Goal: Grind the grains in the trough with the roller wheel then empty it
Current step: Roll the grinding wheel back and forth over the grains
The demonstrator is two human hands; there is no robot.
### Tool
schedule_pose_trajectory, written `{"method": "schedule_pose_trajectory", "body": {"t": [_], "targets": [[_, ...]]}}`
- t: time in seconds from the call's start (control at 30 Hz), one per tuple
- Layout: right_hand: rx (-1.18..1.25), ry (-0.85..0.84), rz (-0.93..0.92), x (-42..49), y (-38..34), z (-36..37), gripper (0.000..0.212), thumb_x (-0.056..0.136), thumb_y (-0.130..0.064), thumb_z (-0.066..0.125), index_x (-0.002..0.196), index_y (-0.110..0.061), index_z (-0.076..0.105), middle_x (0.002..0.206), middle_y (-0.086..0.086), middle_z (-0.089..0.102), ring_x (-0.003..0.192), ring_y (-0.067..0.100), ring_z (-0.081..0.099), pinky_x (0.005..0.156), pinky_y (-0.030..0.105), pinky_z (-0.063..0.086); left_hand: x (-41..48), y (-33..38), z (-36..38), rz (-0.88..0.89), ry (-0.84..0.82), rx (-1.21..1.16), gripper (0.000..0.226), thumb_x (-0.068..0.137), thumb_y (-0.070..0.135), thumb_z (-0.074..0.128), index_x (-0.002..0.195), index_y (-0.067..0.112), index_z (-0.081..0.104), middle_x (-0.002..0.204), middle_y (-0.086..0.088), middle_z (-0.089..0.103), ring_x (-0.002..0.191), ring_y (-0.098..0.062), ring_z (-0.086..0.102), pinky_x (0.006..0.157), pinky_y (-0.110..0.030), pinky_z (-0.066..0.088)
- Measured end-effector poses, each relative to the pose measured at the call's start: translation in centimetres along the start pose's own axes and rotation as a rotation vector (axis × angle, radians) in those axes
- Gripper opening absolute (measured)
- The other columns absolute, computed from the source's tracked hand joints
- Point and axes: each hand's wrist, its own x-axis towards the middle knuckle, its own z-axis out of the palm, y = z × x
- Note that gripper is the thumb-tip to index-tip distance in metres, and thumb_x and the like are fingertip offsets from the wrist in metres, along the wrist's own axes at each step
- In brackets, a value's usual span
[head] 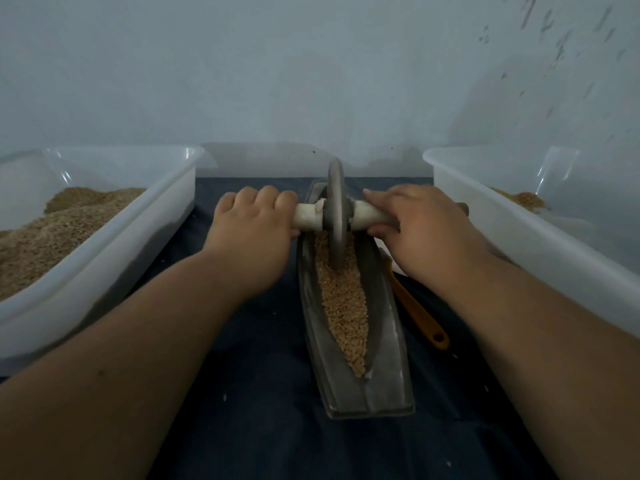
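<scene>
Two-handed: clamps left grip (254,221) and right grip (417,225) around the white axle (306,216), one each side of the roller wheel (336,206), to keep it upright and load it evenly. Sits between the grips, toward far end of trough (389,341), rim down in grains (344,313). Looks mostly unground nearer than the grips. Has orange scoop (420,317) just beside trough, behind right grip; left bin (104,261) and right bin (526,237) outboard of the grips, probably for emptying.

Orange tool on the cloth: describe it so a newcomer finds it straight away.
Find the grey boat-shaped trough lying lengthwise on the dark blue cloth, between two clear tubs. Beside its right side lies the orange handle, its far end hidden under the right hand. It is the only orange thing here, slim, with a hole at its near end.
</scene>
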Motion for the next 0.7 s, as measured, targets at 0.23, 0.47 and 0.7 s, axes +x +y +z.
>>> {"method": "schedule_pose_trajectory", "body": {"t": [0.23, 0.47, 0.7], "targets": [[-0.066, -0.26, -0.058, -1.1, -1.4, -3.9, 0.04, 0.086, -0.053, 0.058, 0.124, -0.042, 0.056, 0.104, -0.009, 0.059, 0.096, 0.014, 0.055, 0.083, 0.041, 0.049, -1.4, -1.8, -3.4, 0.133, -0.331, -0.184, 0.037, 0.091, 0.049, 0.037, 0.121, 0.028, 0.044, 0.111, 0.003, 0.052, 0.098, -0.019, 0.053, 0.089, -0.041, 0.043], [0.017, -0.533, -0.086, -1.9, -2.1, -7.3, 0.025, 0.079, -0.065, 0.046, 0.093, -0.045, 0.056, 0.08, -0.015, 0.059, 0.071, 0.0, 0.053, 0.06, 0.025, 0.039, -2.1, -1.6, -5.9, 0.199, -0.497, -0.322, 0.018, 0.093, 0.041, 0.047, 0.108, 0.031, 0.053, 0.097, 0.011, 0.057, 0.088, -0.008, 0.057, 0.083, -0.037, 0.048], [0.075, -0.258, -0.007, -0.6, -0.5, -3.1, 0.035, 0.091, -0.048, 0.057, 0.124, -0.041, 0.06, 0.095, -0.014, 0.058, 0.093, 0.012, 0.055, 0.077, 0.034, 0.043, -0.6, -1.2, -2.1, 0.098, -0.142, -0.197, 0.024, 0.095, 0.039, 0.04, 0.115, 0.029, 0.05, 0.103, 0.004, 0.054, 0.091, -0.019, 0.052, 0.083, -0.039, 0.04]]}}
